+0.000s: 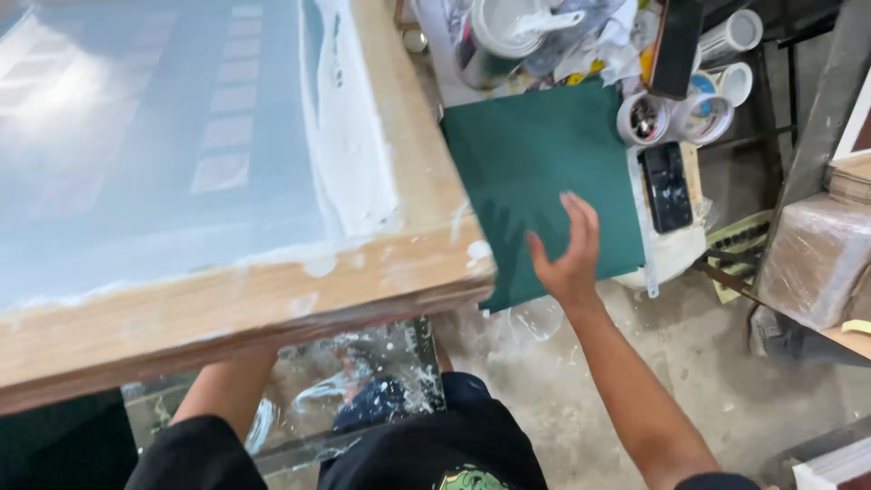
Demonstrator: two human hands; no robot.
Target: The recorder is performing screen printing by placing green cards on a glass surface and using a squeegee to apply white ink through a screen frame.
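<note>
My right hand [570, 254] lies flat with fingers spread on a dark green sheet [535, 172] that rests to the right of a big wooden printing frame [272, 299]. The frame's pale blue mesh [145, 136] carries rows of light squares, and white ink smears run along its right rim. My left forearm [222, 386] reaches under the raised frame; the left hand itself is hidden behind the wood.
Behind the green sheet stand tape rolls [676, 116], a white ink tub [508, 27], rags and a black phone-like slab [667, 186]. Wrapped boxes [817, 254] sit at the right. Below is a paint-spattered concrete floor [671, 354] and a glassy panel [363, 381].
</note>
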